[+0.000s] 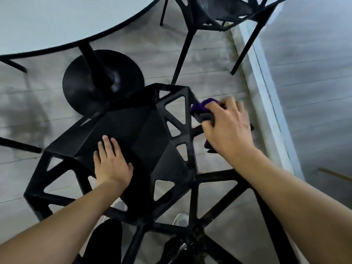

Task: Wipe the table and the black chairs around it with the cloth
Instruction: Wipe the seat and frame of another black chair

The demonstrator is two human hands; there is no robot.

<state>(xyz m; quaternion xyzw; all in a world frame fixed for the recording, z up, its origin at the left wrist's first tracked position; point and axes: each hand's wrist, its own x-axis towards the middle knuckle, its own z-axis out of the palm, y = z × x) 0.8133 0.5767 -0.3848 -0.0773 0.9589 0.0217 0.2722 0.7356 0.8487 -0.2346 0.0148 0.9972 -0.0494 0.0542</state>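
Chair-wiping step. My right grip [228,128] curled round purple cloth [206,107], pressing it on side strut [189,128] of black chair [137,130]; left grip [111,162] flat, steadying. Next, I judge: sweep along strut.

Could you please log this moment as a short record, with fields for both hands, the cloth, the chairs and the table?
left hand: lies flat on the seat of the near black chair, fingers straight
right hand: grips the purple cloth against that chair's right side frame
table: pale round top at upper left, on a black pedestal base
second black chair: at the top edge, beyond the near one, no hand on it
image quality: right hand slightly blurred
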